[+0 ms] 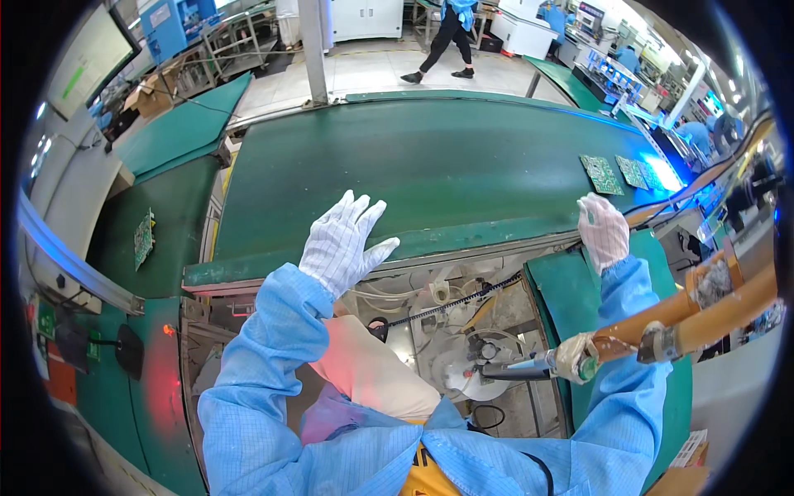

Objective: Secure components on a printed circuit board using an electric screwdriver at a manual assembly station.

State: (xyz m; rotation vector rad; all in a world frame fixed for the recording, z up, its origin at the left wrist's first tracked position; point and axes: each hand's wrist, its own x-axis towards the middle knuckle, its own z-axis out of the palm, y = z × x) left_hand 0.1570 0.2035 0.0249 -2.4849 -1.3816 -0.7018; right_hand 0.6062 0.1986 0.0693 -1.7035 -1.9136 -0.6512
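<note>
Over the near edge of the green conveyor belt [397, 165], my left hand [341, 244] in a white striped glove is open, its fingers spread and the thumb out to the right. It holds nothing. My right hand [606, 234], gloved alike, is at the belt's front right edge. Its fingers are loosely bent and apart, and nothing shows in them. Just beyond it lies a green circuit board [601, 175]. Farther right are a second circuit board [631, 172] and a third, partly washed out by blue light. Another circuit board [144, 240] rests on the left side belt.
A brown-wrapped pipe with a dark nozzle [529, 370] reaches in from the right, below my right forearm. Hoses and machine parts [471, 364] fill the gap under the belt. A metal post [313, 54] stands behind the belt. Beyond it, a person [449, 41] is walking.
</note>
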